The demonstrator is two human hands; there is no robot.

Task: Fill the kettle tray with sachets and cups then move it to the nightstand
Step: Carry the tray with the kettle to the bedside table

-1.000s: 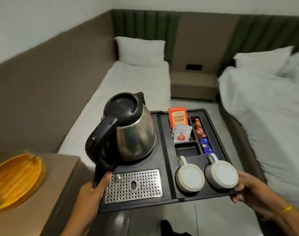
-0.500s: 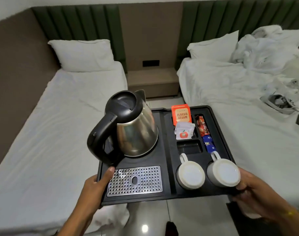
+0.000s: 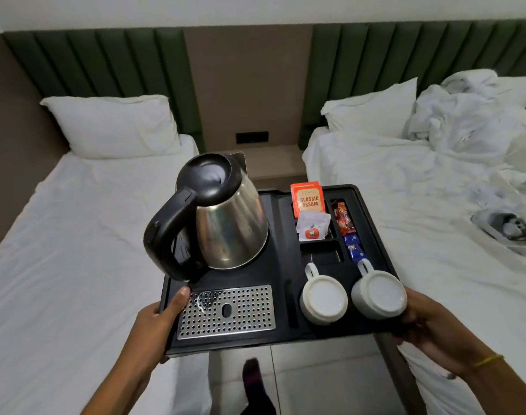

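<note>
Head view: black kettle tray (image 3: 372, 232) held in the air over the floor aisle between two beds.
Left hand (image 3: 157, 324): fingers closed on the tray's near-left edge, thumb on top beside the perforated drip plate (image 3: 225, 313).
Right hand (image 3: 435, 330): fingers closed on the near-right corner (fingertips hidden under the tray).
Kettle (image 3: 223, 217): upright on the tray's left half, handle toward the person.
Sachets: orange tea sachet (image 3: 308, 200) and white sachet (image 3: 312, 226) in the middle compartments; red stick (image 3: 342, 218) and blue stick (image 3: 354, 248) in the right slot.
Cups: left cup (image 3: 323, 298) and right cup (image 3: 377, 295), inverted, side by side at the near right.
Nightstand (image 3: 270, 161): beyond the tray, against the headboard wall.
</note>
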